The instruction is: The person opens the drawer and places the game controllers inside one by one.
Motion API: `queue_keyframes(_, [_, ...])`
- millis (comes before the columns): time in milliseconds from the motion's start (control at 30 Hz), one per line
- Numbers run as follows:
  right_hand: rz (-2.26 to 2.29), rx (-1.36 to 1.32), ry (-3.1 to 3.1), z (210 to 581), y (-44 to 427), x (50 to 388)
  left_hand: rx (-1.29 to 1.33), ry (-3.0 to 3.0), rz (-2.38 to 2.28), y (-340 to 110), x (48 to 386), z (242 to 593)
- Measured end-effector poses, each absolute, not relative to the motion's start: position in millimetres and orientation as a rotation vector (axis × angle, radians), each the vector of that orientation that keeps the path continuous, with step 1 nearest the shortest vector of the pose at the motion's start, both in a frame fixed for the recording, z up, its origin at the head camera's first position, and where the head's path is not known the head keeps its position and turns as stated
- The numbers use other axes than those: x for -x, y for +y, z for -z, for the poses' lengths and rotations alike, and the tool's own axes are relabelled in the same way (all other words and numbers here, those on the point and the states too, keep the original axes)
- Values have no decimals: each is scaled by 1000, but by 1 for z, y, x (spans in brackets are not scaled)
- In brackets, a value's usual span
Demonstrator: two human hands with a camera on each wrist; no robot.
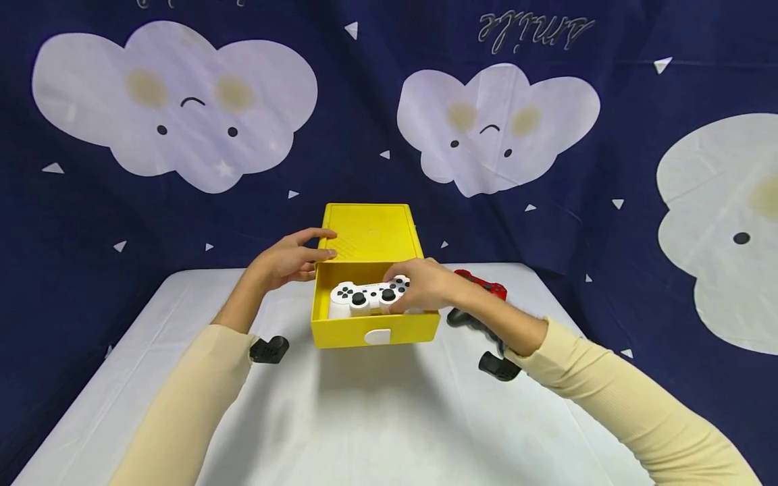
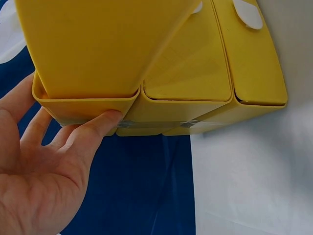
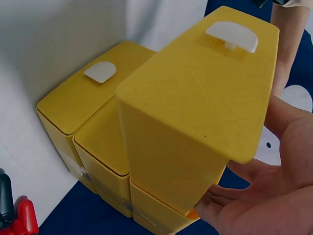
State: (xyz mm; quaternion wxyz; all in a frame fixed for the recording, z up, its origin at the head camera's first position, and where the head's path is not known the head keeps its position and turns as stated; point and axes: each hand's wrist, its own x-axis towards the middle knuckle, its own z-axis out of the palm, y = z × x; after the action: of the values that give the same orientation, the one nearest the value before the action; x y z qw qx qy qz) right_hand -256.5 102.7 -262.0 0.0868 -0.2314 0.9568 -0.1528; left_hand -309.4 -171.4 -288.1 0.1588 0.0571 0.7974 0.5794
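A yellow drawer unit [image 1: 371, 233] stands on the table, its top drawer [image 1: 346, 332] pulled out toward me. In that drawer lies a white game controller [image 1: 358, 291] with black sticks and buttons. My right hand [image 1: 425, 283] reaches into the drawer and grips the controller's right end between thumb and fingers; part of the controller is hidden behind it. With its fingers spread fairly straight, my left hand [image 1: 286, 260] touches the upper left side of the unit. In the left wrist view, the thumb [image 2: 100, 125] presses against the unit's side.
Two further shut drawers sit below, with white tabs [image 3: 101, 72] on their fronts. Right of the unit, partly behind my right forearm, a red controller [image 1: 497, 290] and a black controller [image 1: 460, 317] lie on the white table [image 1: 377, 418]. A dark blue cloud-patterned cloth [image 1: 358, 135] hangs behind.
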Motion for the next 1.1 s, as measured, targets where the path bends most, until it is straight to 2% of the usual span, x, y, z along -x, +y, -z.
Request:
queue_keyframes(333, [347, 745, 2849, 261, 103, 255, -166, 2300, -1649, -172, 310, 289])
queue_keyframes(1100, [646, 726, 2798, 242, 141, 231, -173, 2298, -1655, -174, 309, 289])
